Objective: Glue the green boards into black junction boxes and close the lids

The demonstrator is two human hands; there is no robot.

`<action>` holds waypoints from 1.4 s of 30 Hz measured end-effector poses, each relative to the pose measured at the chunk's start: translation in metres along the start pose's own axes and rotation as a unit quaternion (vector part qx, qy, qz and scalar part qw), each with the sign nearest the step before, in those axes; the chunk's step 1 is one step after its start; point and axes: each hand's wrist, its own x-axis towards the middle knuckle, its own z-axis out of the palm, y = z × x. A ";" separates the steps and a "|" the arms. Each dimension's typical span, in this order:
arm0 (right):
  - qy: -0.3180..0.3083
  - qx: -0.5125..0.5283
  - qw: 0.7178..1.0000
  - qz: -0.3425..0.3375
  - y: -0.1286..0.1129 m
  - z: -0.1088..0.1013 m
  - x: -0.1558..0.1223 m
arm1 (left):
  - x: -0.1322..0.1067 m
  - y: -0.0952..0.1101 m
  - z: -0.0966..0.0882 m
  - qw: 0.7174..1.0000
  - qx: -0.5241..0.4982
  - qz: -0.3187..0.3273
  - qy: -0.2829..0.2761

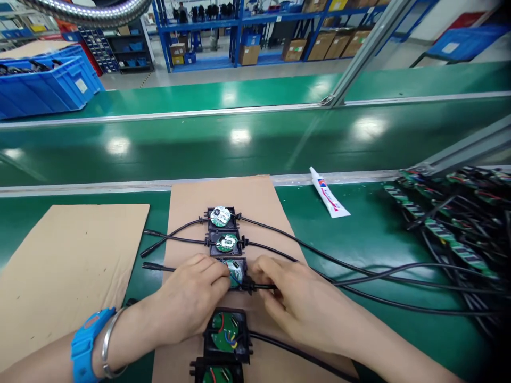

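Several small black housings with round green circuit boards lie in a column on a brown cardboard sheet point(255, 202). My left hand point(191, 298) and my right hand point(291, 298) both pinch the third housing point(235, 272), fingers closed on its sides and on the black cable leaving it to the right. Two housings point(220, 217) point(226, 243) sit beyond it, each with black cables running left and right. Nearer me lies an open housing point(227, 332) showing a green board with coloured wires, and another is cut off by the frame's bottom edge. A blue watch and a metal bangle are on my left wrist.
A white glue tube point(328, 194) lies right of the cardboard. A heap of green circuit strips and black cables point(451, 229) fills the right side. A second cardboard sheet point(67, 260) lies left. Behind runs a green conveyor belt point(239, 138); blue crates point(43, 85) stand far left.
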 end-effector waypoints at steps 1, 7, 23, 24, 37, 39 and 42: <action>0.000 -0.002 1.000 0.004 0.000 0.001 0.000 | -0.001 -0.001 0.001 1.000 -0.001 0.011 -0.004; 0.030 0.012 0.998 -0.060 0.000 0.016 0.004 | -0.009 -0.004 0.010 1.000 0.001 0.026 -0.006; -0.126 -0.152 0.978 -0.060 -0.007 0.001 0.037 | -0.002 0.004 0.004 0.999 0.033 0.006 -0.021; -0.124 -0.174 0.974 -0.075 -0.006 0.004 0.037 | 0.001 0.006 0.003 0.999 0.036 0.005 -0.026; 0.148 -0.154 0.975 -0.058 0.005 0.035 0.017 | 0.008 0.012 0.001 0.996 0.072 -0.017 -0.041; 0.145 -0.116 0.979 -0.082 0.008 0.034 0.013 | 0.006 0.015 0.001 0.997 0.062 -0.015 -0.040; 0.086 -0.051 0.990 -0.101 0.013 0.022 0.011 | 0.000 0.017 -0.005 1.000 -0.006 -0.005 -0.022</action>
